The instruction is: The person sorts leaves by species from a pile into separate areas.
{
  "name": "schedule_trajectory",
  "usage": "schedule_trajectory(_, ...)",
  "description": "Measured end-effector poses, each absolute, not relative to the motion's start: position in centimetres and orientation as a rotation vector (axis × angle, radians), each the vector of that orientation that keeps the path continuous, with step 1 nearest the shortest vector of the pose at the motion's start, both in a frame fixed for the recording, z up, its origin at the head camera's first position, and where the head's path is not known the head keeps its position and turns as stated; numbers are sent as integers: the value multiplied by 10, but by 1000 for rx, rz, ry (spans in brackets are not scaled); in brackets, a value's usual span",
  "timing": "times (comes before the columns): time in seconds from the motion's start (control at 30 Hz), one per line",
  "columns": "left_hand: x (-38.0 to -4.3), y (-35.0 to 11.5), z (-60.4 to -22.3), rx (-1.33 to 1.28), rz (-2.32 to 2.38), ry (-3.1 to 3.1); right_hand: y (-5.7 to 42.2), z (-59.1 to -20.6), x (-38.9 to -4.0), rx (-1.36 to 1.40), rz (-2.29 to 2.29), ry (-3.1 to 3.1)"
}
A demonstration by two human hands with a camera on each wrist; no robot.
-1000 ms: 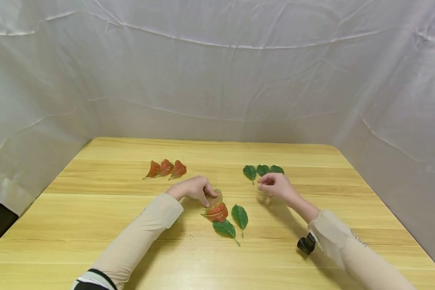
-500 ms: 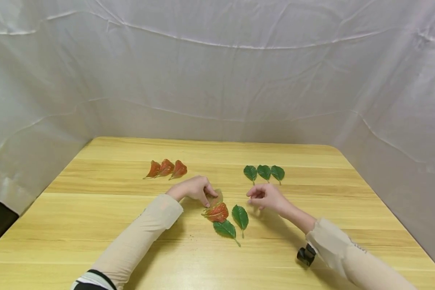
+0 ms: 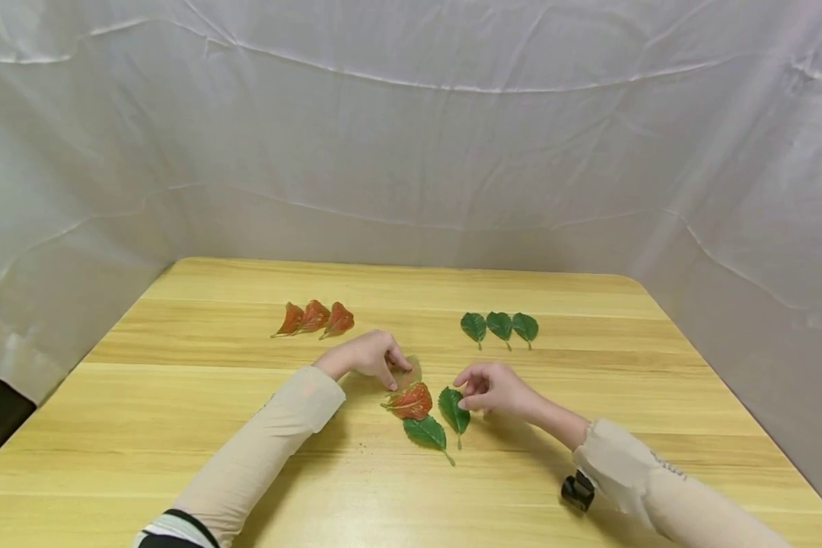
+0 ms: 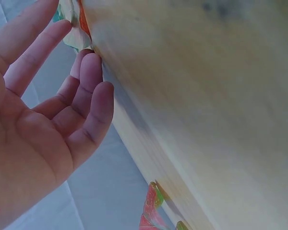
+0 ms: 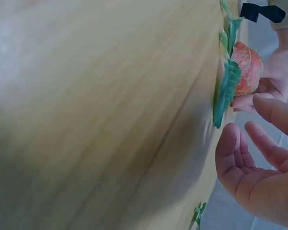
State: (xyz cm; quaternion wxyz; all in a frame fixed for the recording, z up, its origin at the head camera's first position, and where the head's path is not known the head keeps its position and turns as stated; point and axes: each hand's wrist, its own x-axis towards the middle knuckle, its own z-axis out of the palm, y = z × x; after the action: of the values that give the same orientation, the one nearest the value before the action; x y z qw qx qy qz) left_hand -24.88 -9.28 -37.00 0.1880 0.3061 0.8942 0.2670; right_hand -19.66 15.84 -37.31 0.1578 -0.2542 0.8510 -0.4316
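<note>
My left hand (image 3: 366, 356) holds a pale tan leaf (image 3: 414, 370) by its edge with thumb and forefinger. The left wrist view shows this pale leaf (image 4: 78, 37) at the fingertips. A red leaf (image 3: 411, 401) lies just in front of it, overlapping a green leaf (image 3: 425, 431). My right hand (image 3: 496, 390) is over the right side of another green leaf (image 3: 453, 408), its thumb tip overlapping the leaf's edge from above. In the right wrist view, that green leaf (image 5: 227, 91) lies beyond the right fingers, which are bent with a gap between thumb and forefinger.
Three red leaves (image 3: 313, 317) lie in a row at the back left of the wooden table (image 3: 178, 396). At the back right is a row of three green leaves (image 3: 499, 325). Pale cloth (image 3: 411, 152) hangs behind and beside the table. A black wrist camera (image 3: 578, 491) sits under the right sleeve.
My right hand has moved from the back green row toward the front left, to the green leaf in the middle. The left hand has stayed at the pale leaf.
</note>
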Motion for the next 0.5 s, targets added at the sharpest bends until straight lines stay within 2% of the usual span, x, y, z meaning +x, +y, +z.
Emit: schedule_trajectory(0.5, -252, -97, -369, 909, 953, 2402, 152, -378, -195, -914, -980, 2483)
